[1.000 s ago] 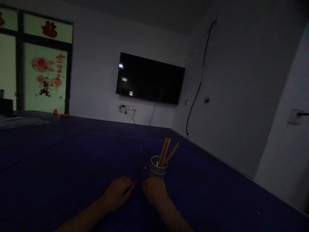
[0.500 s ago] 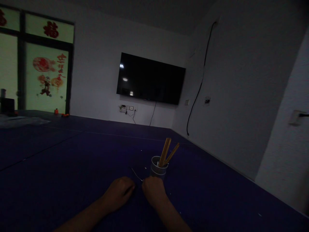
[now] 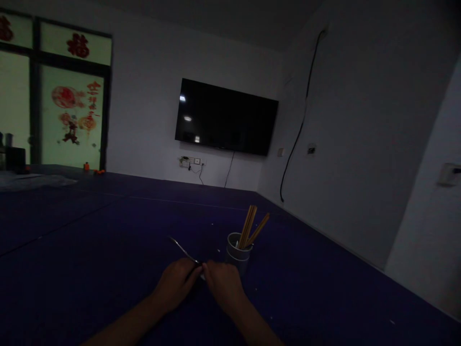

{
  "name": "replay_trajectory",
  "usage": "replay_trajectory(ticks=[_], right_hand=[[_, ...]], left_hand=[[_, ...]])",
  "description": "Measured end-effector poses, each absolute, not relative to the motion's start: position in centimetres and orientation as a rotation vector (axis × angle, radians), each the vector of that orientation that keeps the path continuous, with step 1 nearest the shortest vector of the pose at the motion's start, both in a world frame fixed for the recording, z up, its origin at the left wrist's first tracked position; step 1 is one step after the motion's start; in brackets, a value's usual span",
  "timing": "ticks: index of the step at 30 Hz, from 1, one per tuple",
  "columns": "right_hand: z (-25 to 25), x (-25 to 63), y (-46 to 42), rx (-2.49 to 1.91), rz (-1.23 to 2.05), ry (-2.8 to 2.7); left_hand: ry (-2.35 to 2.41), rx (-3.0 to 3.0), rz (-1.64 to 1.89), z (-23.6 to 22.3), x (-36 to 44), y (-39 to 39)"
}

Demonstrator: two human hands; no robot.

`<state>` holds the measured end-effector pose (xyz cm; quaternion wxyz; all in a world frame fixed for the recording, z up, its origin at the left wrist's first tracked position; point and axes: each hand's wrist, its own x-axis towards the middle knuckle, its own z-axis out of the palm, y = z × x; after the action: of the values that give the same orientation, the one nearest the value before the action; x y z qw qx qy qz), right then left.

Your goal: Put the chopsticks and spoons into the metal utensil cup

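Slender metallic implement point(image 3: 183, 251) at the fingertips; handling appears under way, with what is done or left unclear.
Thin, slightly curved, glinting, it slants over the purple tabletop point(image 3: 108, 269) from between left hand point(image 3: 175, 283) and right hand point(image 3: 224, 284), beside the grey cup point(image 3: 236, 257); fingers bunch at its near end, each grip's exact state hidden.

two bare forearms without visible sleeves

Cup point(image 3: 237, 254): looks matt and smooth, grey.
Sticks point(image 3: 248, 228): they're plain wood.
Thin utensil point(image 3: 184, 251): metallic, glinting.
TV screen point(image 3: 226, 117): glossy, throwing back lights.
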<state>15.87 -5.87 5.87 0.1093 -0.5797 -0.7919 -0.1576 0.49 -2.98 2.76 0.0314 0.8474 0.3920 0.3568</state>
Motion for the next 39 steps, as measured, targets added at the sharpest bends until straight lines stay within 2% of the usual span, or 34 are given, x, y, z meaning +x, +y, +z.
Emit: replay_trajectory(ticks=[14,25,34,39], right_hand=[[5.2,16.2,-5.6,-1.619,-0.46,-2.288],[4.6,16.8,-5.6,-1.514,-0.287,-2.207],[4.2,16.8,-5.5,-1.315,-0.324,-2.137],[4.1,16.7,-5.6,-1.277,-0.349,-2.161]], left_hand=[[1.055,2.641,1.26,2.4,0.3,-2.6],[1.125,2.706,1.176,1.2,0.1,-1.9],[1.262,2.756,0.986,1.0,0.4,-1.9],[1.148,2.755,0.989,0.9,0.3,-1.9]])
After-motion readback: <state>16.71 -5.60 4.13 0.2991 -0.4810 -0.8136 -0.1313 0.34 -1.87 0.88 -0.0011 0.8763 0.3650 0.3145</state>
